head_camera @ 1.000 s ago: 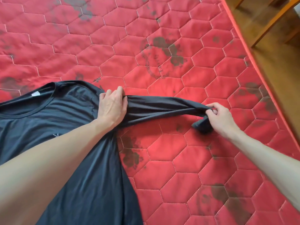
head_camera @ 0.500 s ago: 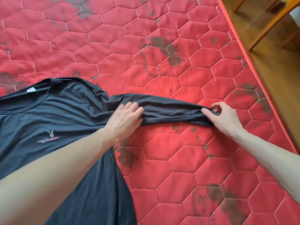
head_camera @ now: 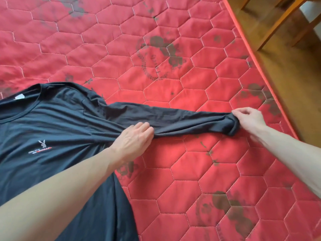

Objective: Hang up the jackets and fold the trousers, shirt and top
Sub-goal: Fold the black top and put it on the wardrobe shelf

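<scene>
I see the dark top (head_camera: 57, 129) lying front-up on the red quilted mattress (head_camera: 173, 180), its body spread toward the left and near side, its neckline at the far left with a white label showing inside the collar. A small rabbit logo (head_camera: 42, 143) sits on the chest. One long sleeve (head_camera: 173, 120) runs out to the right across the mattress, stretched between my two hands.

My left hand (head_camera: 133, 138) lies palm down where the sleeve meets the body, at the underarm. The fingers point right, close together and slightly bent, with the tips on the sleeve cloth; fabric gathers in folds under the palm and radiates from it. I cannot tell whether the thumb pinches cloth beneath.

My right hand (head_camera: 248, 119) is at the far end of the sleeve, near the mattress's right edge. Its fingers are curled and grip the bunched cuff (head_camera: 231, 126), which hangs from them in a dark wad.

Beyond the orange piping, I see wooden floor (head_camera: 284, 79) and wooden furniture legs (head_camera: 279, 23).
</scene>
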Demonstrator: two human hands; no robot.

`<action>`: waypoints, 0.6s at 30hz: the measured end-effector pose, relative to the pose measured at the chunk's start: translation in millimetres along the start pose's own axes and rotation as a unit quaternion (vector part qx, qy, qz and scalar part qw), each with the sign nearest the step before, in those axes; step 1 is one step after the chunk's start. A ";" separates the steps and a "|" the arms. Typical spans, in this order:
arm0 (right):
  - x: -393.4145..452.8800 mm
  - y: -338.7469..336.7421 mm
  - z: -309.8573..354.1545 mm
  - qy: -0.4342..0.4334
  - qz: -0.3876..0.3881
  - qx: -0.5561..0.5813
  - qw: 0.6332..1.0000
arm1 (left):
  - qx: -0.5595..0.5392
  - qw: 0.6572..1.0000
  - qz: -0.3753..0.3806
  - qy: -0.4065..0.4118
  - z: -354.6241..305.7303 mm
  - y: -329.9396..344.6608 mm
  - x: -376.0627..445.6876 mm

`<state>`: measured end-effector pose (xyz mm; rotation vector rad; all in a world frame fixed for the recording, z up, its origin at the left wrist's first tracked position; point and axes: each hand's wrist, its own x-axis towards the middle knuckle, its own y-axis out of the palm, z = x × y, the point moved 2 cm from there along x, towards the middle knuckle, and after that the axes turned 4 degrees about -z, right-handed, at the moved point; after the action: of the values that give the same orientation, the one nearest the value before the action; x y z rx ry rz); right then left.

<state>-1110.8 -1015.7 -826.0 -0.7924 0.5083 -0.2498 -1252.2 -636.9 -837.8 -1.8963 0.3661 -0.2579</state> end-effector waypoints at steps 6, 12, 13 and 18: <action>1.9 -1.7 -19.2 -0.052 0.015 0.014 0.998 | -0.055 0.972 -0.033 -0.228 7.5 -5.8 28.0; 12.2 -28.3 -21.2 -0.147 -0.040 -0.058 0.987 | -0.036 0.968 0.005 -0.249 18.0 -10.7 81.5; 11.7 -28.5 -22.3 -0.143 -0.048 -0.062 0.987 | -0.046 0.968 -0.021 -0.247 17.9 -12.6 88.2; 1.0 -12.4 -32.7 -0.048 -0.017 -0.042 0.998 | -0.106 0.923 -0.185 -0.320 18.1 -15.4 89.4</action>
<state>-1127.4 -1044.7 -836.6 -0.8921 0.4172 -0.2217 -1161.0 -649.6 -829.4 -2.1308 -0.4268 0.1704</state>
